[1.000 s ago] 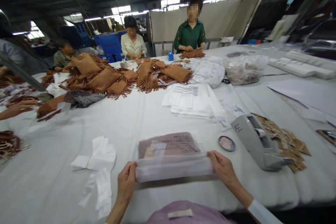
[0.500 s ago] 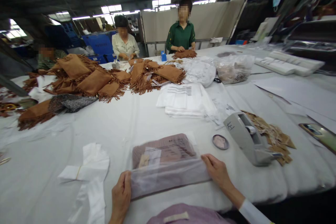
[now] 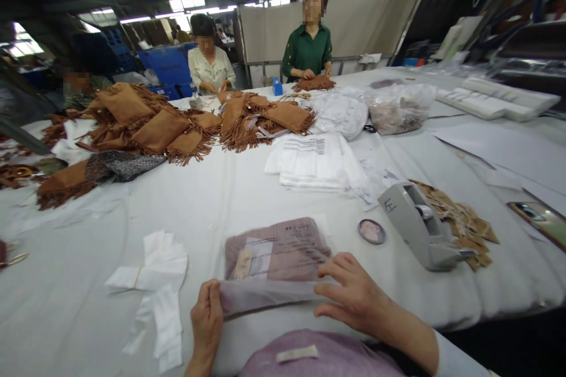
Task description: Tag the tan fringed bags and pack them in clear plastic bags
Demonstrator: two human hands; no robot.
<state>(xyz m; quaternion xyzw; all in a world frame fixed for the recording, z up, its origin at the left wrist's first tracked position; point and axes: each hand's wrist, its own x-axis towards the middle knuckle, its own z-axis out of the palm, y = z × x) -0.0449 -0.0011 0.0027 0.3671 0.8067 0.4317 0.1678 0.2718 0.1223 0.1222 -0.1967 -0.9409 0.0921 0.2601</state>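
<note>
A clear plastic bag (image 3: 283, 247) with a folded mauve-brown item inside lies on the white table in front of me. Its near end is folded over into a narrow strip. My left hand (image 3: 207, 312) pinches the left end of that strip between thumb and fingers. At the strip's right end is my right hand (image 3: 349, 291), its fingers spread over the plastic. A light label and a tan tag show through the bag.
Left of the bag are banded white strips (image 3: 161, 271). To its right are a round dish (image 3: 371, 231), a grey tape dispenser (image 3: 418, 224), tan tags (image 3: 469, 224) and a phone (image 3: 539, 218). Farther back are white bags (image 3: 313, 159), brown fringed pouches (image 3: 161, 129) and several people.
The folded strip has become narrower. My right hand has let go of the bag's right corner, moved inward and spread its fingers. My left hand still grips the left end.
</note>
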